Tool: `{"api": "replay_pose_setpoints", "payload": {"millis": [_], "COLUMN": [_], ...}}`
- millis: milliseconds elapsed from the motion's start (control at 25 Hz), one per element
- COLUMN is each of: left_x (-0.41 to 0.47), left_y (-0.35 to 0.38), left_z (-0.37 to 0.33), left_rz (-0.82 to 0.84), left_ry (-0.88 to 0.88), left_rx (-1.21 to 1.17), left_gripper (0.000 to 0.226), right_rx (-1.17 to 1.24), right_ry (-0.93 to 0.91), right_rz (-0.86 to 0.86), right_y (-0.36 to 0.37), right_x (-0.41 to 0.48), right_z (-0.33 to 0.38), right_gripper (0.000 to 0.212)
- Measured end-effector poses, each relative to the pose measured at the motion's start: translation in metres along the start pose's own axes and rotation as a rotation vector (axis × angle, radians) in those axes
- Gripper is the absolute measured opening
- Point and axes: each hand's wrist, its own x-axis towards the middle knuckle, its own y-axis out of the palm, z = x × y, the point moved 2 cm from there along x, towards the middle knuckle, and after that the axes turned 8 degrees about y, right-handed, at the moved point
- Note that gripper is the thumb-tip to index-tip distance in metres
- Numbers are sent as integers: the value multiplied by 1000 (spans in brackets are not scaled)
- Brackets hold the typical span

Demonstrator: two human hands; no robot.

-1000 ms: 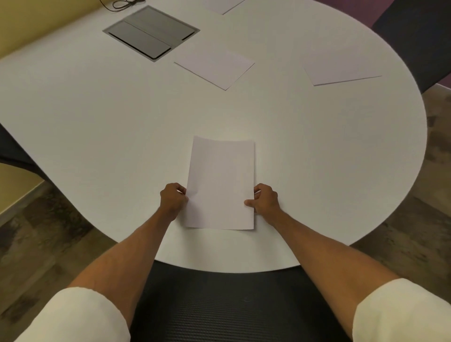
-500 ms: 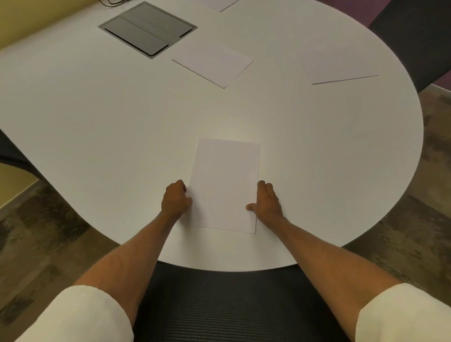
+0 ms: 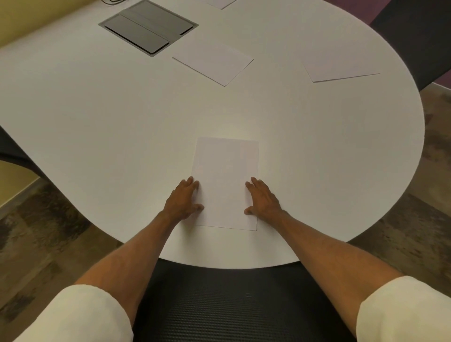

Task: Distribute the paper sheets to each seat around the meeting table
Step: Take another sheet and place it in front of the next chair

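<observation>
A white paper sheet [image 3: 225,180] lies flat on the white meeting table [image 3: 97,117], near its front rounded edge. My left hand [image 3: 183,199] rests on the sheet's left edge with fingers spread flat. My right hand [image 3: 263,198] lies on the sheet's right edge, fingers spread the same way. Neither hand grips the sheet. Another sheet [image 3: 212,63] lies further back at the middle. A third sheet [image 3: 338,66] lies at the back right. The corner of one more sheet [image 3: 220,2] shows at the top edge.
A grey cable hatch [image 3: 148,27] is set into the table at the back left. A black mesh chair [image 3: 234,305] stands below the table's near edge. Another dark chair [image 3: 419,36] stands at the back right. Brown floor lies on both sides.
The sheet has settled flat on the table. Both hands have uncurled from pinching its edges and now lie flat with fingers spread on it.
</observation>
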Motion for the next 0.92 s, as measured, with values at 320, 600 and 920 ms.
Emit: {"api": "replay_pose_setpoints", "payload": {"millis": [320,600,920], "left_x": [0,-2,-4], "left_y": [1,2,1], "left_z": [3,0,-1], "left_rz": [-47,-66,-35], "left_ry": [-15,-23,-17], "left_rx": [-58,-66,-26], "left_gripper": [79,74,75], "right_rx": [-51,-67,-67], "right_ry": [-21,-19,-15], "right_rz": [8,-6,-7], "right_y": [0,1,3], "right_x": [3,7,7], "right_z": [0,0,1], "right_gripper": [93,92,91]}}
